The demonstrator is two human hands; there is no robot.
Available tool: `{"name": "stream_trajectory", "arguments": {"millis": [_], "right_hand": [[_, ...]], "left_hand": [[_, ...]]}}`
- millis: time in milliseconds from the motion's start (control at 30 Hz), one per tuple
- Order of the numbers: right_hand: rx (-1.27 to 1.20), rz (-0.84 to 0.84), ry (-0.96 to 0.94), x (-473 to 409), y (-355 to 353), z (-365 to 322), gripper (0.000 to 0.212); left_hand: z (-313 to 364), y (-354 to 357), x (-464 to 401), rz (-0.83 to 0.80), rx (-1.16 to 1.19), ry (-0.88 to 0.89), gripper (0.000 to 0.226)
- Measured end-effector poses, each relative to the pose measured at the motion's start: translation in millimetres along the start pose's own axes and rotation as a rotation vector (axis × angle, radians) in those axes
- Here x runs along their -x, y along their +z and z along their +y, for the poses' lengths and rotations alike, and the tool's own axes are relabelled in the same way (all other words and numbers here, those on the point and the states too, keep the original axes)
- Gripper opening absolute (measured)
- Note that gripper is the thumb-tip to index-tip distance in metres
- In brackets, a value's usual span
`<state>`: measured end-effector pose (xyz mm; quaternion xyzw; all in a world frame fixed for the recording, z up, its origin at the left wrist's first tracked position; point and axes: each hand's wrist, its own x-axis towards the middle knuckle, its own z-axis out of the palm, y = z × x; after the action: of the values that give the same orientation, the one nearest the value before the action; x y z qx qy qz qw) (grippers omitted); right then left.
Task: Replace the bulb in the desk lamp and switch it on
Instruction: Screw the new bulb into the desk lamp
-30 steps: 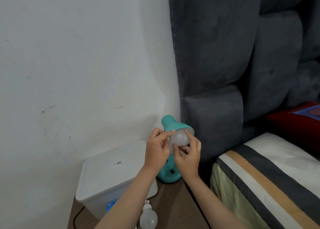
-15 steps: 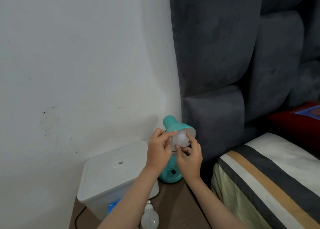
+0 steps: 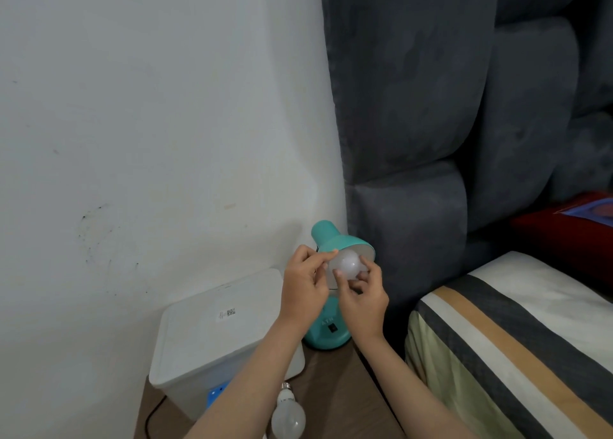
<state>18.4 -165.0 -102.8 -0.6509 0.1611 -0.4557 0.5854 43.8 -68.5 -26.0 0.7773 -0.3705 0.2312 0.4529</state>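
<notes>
A teal desk lamp (image 3: 326, 236) stands on a brown bedside table (image 3: 335, 372), its shade tilted toward me. A frosted white bulb (image 3: 348, 263) sits in the mouth of the shade. My right hand (image 3: 363, 301) pinches the bulb from below with thumb and fingers. My left hand (image 3: 303, 289) grips the shade's left rim, index finger along the edge. A black switch (image 3: 332, 328) shows on the lamp's round base. A second white bulb (image 3: 288, 417) lies on the table near the front edge, screw cap pointing away from me.
A white lidded plastic box (image 3: 219, 329) stands left of the lamp, a black cable (image 3: 151, 417) trailing by it. A white wall lies behind. A dark grey padded headboard (image 3: 431, 123) and a striped bed (image 3: 517, 332) fill the right side.
My right hand's fingers have shifted round the bulb, which sits a little deeper in the shade. The left hand keeps its hold on the rim.
</notes>
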Motion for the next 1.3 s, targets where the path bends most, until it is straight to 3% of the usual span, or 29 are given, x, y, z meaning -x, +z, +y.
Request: {"name": "stream_trajectory", "arguments": {"millis": [67,200,433,600,833,1000,1200,1300], "right_hand": [[-0.050,0.018,0.054,-2.2,1.9,-2.5,0.044],[-0.021,-0.010,-0.064,6.0,6.5,3.4,0.056],[-0.045,0.028,0.011,3.9,3.9,-0.2,0.048],[0.032,-0.028,-0.141,5.6,2.0,6.0,0.055],[0.023,-0.012,0.007,-1.3,-3.5,4.9,0.044],[0.073,-0.057,-0.191,-1.3,-5.4,4.7,0.055],[0.032,-0.039,-0.026,-2.8,-5.2,4.3,0.048],[0.026,-0.046,-0.100,-2.3,-2.5,3.8,0.055]], "left_hand": [[-0.1,0.7,1.0,0.000,0.004,-0.006,0.032],[0.4,0.2,1.1,0.004,0.008,-0.004,0.033],[-1.3,1.8,1.5,0.003,0.002,0.008,0.032],[-1.6,1.1,0.2,0.003,-0.009,0.011,0.031],[-1.3,2.7,0.7,-0.011,-0.002,0.016,0.032],[-1.7,1.2,0.8,0.003,-0.006,0.012,0.033],[-1.2,1.6,0.7,-0.018,-0.006,0.012,0.032],[-1.3,0.8,0.9,-0.016,-0.005,0.005,0.033]]}}
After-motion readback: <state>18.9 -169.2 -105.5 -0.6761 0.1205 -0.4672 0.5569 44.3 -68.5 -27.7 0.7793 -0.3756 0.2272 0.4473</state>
